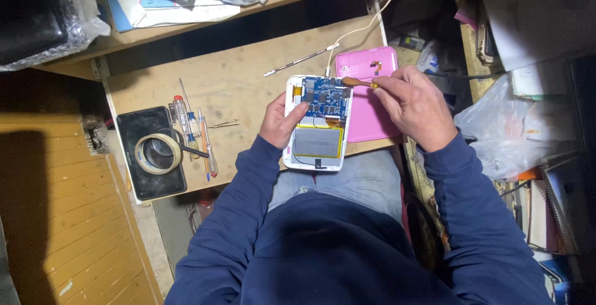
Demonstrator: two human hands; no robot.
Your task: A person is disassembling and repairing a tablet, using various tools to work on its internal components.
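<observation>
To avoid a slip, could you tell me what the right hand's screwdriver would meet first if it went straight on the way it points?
Probably the blue circuit board of the opened tablet: the right hand aims the screwdriver leftward at its top corner, though height is unclear.

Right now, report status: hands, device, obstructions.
Left hand grips opened tablet. Right hand holds screwdriver at circuit board. Pink back cover alongside, nothing blocking.

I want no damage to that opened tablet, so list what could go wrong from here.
1. The tool in the right hand reaches the blue circuit board; a slip might scratch parts.
2. The silver battery lies exposed just below the board; a stray tip could puncture it.
3. The tablet overhangs the table edge, steadied only by the left hand; it might drop.
</observation>
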